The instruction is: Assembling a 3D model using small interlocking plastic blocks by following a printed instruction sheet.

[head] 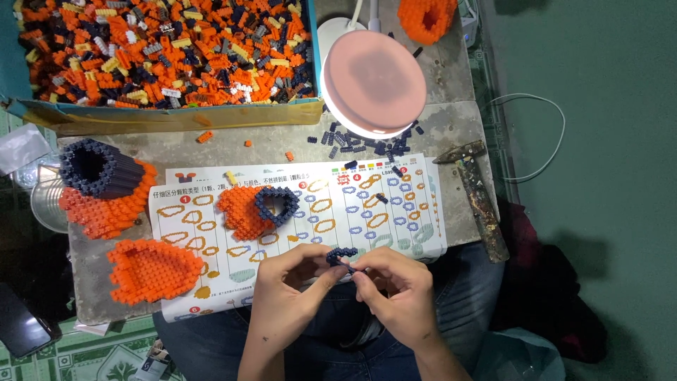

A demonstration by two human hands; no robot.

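Navy brick strip [341, 255]: small curved assembly, held at the near edge of the instruction sheet [296, 236], above the lap. Long axis runs left-right, spanning both hands. Left hand [293, 286] fingertips pinched on its left end; right hand [391, 286] fingers closed on its near right end (about equally close). Orange-and-navy model [255, 209] lies just beyond; hammer [478, 197] far right.
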